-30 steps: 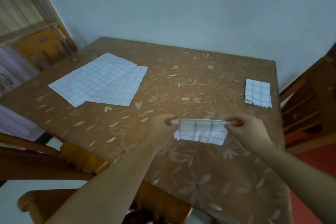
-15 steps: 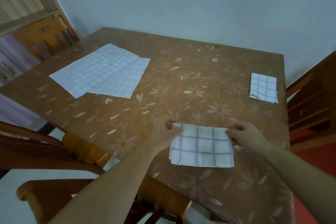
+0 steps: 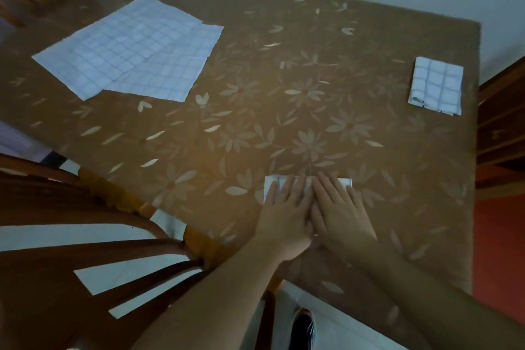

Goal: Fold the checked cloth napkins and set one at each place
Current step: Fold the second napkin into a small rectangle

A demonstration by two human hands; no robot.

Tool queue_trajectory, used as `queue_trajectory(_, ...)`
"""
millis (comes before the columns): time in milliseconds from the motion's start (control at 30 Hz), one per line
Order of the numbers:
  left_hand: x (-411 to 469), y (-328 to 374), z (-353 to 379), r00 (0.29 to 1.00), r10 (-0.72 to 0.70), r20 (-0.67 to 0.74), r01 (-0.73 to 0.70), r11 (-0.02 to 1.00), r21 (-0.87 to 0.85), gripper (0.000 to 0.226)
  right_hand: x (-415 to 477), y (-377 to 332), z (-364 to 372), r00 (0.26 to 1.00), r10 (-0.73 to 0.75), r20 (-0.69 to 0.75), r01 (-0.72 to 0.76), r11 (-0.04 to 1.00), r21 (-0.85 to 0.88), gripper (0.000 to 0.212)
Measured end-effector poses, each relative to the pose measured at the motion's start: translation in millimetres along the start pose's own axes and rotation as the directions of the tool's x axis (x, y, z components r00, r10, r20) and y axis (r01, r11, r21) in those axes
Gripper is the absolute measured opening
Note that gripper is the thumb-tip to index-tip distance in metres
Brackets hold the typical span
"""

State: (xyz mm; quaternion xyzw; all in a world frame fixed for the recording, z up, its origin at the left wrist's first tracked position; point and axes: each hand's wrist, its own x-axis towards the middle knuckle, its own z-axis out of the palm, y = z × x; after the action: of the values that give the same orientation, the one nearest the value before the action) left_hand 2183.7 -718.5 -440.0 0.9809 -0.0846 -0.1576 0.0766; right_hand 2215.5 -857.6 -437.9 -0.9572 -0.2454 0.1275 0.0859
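**A:** Where is the napkin being worked on?

**B:** The folded white cloth napkin with thin grey checks (image 3: 270, 185) lies flat on the table, near the edge closest to the person. Only its left end and its far right corner are visible. The rest is under the hands.

**A:** And how are the hands?

**B:** The left hand (image 3: 284, 216) and the right hand (image 3: 342, 212) lie palm down on it. They are side by side and touching each other, with the fingers straight and pointing away from the person. They press on it, and nothing is pinched.

**A:** What else lies on the table?

**B:** A second folded checked napkin (image 3: 436, 85) lies near the right edge, well apart from the first. At the far left, two unfolded checked cloths lie flat, one sheet (image 3: 113, 42) and another sheet (image 3: 181, 71). They partly overlap, but I cannot tell which is on top.

**A:** And the table itself?

**B:** It is a square table with a brown cover printed with pale flowers (image 3: 355, 45). A brown wooden chair with a slatted back (image 3: 71, 264) stands at its near left corner. Dark wooden furniture (image 3: 502, 128) is beside the right edge. Below the near edge, a dark shoe (image 3: 304, 327) shows on the pale floor.
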Motion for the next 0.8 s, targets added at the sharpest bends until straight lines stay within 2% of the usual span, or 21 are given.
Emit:
queue_trajectory(133,-0.3,-12.2,2.6,0.999,0.045,0.009,-0.045,0.999,-0.006,0.061,-1.5,11.8,19.0,1.000,-0.007,-0.029,0.004,0.994,-0.105,0.069)
queue_trajectory(267,-0.9,-24.3,2.9,0.998,0.051,0.026,-0.052,0.997,0.048,0.071,-2.3,11.5,19.7,1.000,-0.009,-0.019,0.006,0.989,-0.149,0.069)
queue_trajectory(567,-11.0,-64.4,-7.2,0.997,0.032,0.074,-0.043,0.988,0.152,0.097,-17.7,42.4,4.6,0.992,0.101,0.069,-0.092,0.988,-0.125,0.098)
queue_trajectory(667,-11.2,-67.9,-11.1,0.994,0.055,0.091,-0.069,0.985,0.155,0.106,-16.1,40.2,-4.0,0.991,0.099,0.084,-0.090,0.990,-0.109,0.097)
queue_trajectory(800,-10.8,-65.9,-14.3,0.996,0.055,0.067,-0.063,0.992,0.112,0.111,-5.3,38.6,-23.3,0.991,0.129,-0.016,-0.129,0.992,0.017,0.083)
